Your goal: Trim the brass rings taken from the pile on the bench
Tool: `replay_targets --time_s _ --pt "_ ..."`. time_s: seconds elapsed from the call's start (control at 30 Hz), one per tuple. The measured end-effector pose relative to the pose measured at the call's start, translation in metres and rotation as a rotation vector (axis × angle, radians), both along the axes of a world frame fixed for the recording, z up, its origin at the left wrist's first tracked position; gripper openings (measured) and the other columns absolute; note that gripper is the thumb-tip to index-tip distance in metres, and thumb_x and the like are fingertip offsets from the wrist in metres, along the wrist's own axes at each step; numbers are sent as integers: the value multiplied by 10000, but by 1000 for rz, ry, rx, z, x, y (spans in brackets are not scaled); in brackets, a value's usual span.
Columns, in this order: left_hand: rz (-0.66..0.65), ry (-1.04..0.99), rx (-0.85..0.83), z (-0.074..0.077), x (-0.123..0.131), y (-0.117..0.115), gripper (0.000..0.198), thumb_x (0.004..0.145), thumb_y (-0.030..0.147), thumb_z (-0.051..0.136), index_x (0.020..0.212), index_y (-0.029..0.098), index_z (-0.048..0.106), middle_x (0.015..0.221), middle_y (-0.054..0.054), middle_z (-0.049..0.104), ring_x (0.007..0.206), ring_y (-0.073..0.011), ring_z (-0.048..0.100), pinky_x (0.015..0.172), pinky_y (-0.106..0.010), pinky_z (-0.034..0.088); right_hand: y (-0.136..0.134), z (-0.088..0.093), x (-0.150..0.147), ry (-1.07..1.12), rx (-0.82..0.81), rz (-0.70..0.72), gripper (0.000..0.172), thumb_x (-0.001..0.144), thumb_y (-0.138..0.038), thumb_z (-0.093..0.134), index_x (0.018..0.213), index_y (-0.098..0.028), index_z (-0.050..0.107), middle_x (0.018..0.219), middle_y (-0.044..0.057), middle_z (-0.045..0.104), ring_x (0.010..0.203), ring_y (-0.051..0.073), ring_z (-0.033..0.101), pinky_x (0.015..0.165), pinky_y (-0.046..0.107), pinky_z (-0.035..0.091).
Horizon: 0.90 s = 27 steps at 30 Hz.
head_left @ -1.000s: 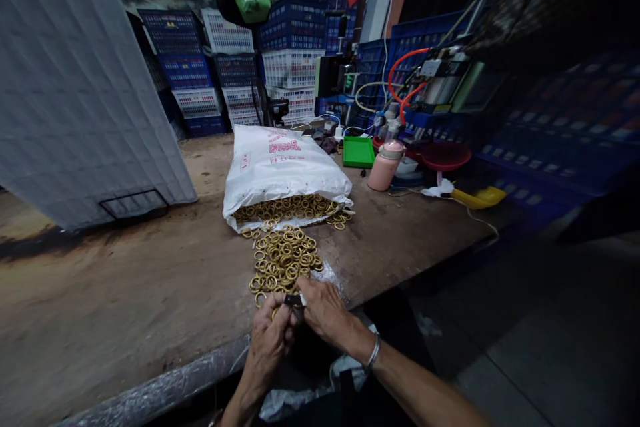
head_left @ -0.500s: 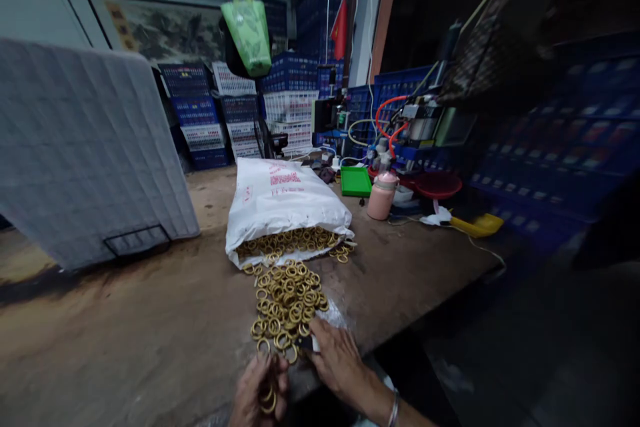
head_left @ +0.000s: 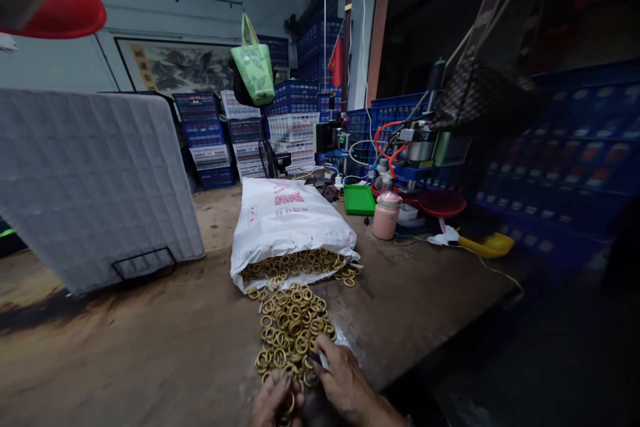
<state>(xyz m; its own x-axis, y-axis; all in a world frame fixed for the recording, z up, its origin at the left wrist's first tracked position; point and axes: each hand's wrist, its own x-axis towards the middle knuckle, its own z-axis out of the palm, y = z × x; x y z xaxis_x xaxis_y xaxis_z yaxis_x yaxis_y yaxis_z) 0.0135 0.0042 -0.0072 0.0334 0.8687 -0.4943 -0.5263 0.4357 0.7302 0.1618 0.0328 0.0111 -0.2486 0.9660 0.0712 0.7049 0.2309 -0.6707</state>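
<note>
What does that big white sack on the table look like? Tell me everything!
The white sack lies on its side on the brown table, plump and a bit wrinkled. It looks like plastic. On top are a reddish square code and smaller red marks I can't read. Its open mouth faces the person, with a crumpled edge. Lots of gold-coloured rings fill the opening, and more have spilled out in front. Neither of the person's hands touches it.

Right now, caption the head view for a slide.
Left hand holds round gold-coloured rings, right hand at their pile, before an open white red-printed sack.
</note>
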Motion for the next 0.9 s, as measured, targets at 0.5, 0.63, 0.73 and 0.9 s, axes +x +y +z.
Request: replay_targets --time_s 0.5,0.63,0.73,0.9 --pt "54 627 472 5 11 5 250 659 418 613 725 181 653 655 -22 641 616 -156 570 593 -238 457 -1 22 -12 360 -164 87 209 825 -340 385 740 -178 487 655 -23 513 630 104 474 585 198 343" --pt "16 846 606 7 10 3 216 739 351 522 761 188 663 704 -38 662 669 -181 583 658 -277 459 1 22 -11 460 -251 68 286 824 -398 375 670 -170 456 591 -36 455 583 94 439 552 195 338" --pt "-17 857 614 16 12 0 179 737 297 522 744 183 660 703 -39 664 672 -182 583 664 -277 454 3 19 -10 445 -211 25 237 784 -347 436 627 -170 445 580 -44 436 582 91 417 558 198 330" --pt "-49 765 568 26 13 -5 145 731 265 526 692 173 631 647 -8 622 637 -159 556 623 -239 430 3 11 -11 456 -224 21 150 755 -278 456 659 -167 488 600 -47 459 601 89 426 570 195 335"
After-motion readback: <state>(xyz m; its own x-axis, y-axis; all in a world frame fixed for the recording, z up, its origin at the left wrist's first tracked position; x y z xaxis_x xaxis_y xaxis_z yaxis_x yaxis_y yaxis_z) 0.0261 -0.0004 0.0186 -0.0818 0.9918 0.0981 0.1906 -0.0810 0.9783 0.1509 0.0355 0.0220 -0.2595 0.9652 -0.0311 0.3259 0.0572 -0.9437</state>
